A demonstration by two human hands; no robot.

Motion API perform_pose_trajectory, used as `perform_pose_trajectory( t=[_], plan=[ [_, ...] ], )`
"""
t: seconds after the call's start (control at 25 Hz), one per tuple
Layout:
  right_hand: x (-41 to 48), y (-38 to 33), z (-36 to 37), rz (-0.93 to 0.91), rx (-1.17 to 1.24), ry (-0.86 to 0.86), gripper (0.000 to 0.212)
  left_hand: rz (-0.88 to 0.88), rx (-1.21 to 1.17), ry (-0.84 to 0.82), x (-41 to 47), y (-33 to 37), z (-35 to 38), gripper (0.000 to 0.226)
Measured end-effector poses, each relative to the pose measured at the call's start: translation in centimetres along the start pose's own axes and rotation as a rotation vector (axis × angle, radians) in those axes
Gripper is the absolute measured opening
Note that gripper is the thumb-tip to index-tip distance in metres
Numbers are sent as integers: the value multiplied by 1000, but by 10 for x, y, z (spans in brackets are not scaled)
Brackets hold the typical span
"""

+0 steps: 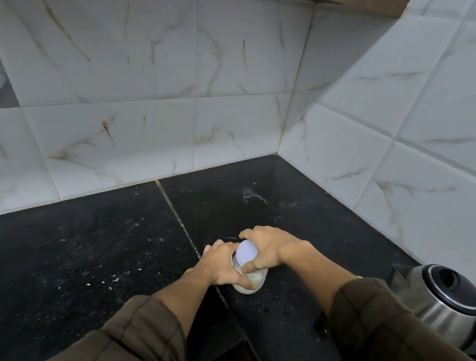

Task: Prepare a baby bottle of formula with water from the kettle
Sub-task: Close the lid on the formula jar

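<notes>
White plastic sits under your right hand (267, 245): the cap (247, 251) of the bottle (252, 284), with your fingers curled over its far side and your thumb on the near rim. Your left hand (219, 262) wraps the bottle's clear body and holds it down on the black worktop (96, 252).

The bottle stands upright near the middle of the worktop, just beside the seam (181, 218) between two slabs and well out from the back corner. Pale milky liquid shows in its lower part.

With the mix already inside, this looks to me like the closing step, though the turn's direction cannot be read.
- Grip low and firm with your left hand so the body does not spin.
- Turn only the cap, and keep it level so the thread seats squarely.
- Stop once it is snug, and keep the bottle upright until then, since the liquid would slosh.

Farther out, the steel kettle (440, 303) stands at the worktop's right edge, well apart from your hands. Pale specks (251, 194) lie toward the back corner.
</notes>
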State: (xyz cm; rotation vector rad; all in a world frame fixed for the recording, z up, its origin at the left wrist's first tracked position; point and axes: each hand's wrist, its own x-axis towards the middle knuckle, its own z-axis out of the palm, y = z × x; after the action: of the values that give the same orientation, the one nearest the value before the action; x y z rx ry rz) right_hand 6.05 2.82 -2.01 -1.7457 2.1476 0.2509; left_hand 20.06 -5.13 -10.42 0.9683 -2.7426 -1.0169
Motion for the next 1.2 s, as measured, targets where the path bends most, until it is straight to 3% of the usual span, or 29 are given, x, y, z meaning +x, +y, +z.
perform_pose_trajectory(
  t=[0.08, 0.24, 0.44, 0.68, 0.88, 1.04, 1.2],
  plan=[
    [-1, 0, -2, -43, 5, 20, 73, 12, 21, 4, -2, 1, -3, 69],
    [0, 11, -18, -65, 169, 151, 77, 6, 32, 1, -6, -1, -6, 67],
    [8, 31, -17, 111, 537, 459, 62, 53, -6, -7, -5, -5, -3, 92],
    [29, 50, 8, 239, 625, 437, 51, 9, 19, -55, -2, -18, -9, 132],
    [55, 68, 25, 258, 615, 323, 42, -36, -103, 42, 5, -49, -14, 99],
    [80, 77, 39, 263, 545, 232, 43, -44, -126, 127, 19, -66, -15, 92],
    [94, 75, 50, 235, 478, 179, 40, -63, -90, 220, 28, -69, -16, 57]
  ],
)
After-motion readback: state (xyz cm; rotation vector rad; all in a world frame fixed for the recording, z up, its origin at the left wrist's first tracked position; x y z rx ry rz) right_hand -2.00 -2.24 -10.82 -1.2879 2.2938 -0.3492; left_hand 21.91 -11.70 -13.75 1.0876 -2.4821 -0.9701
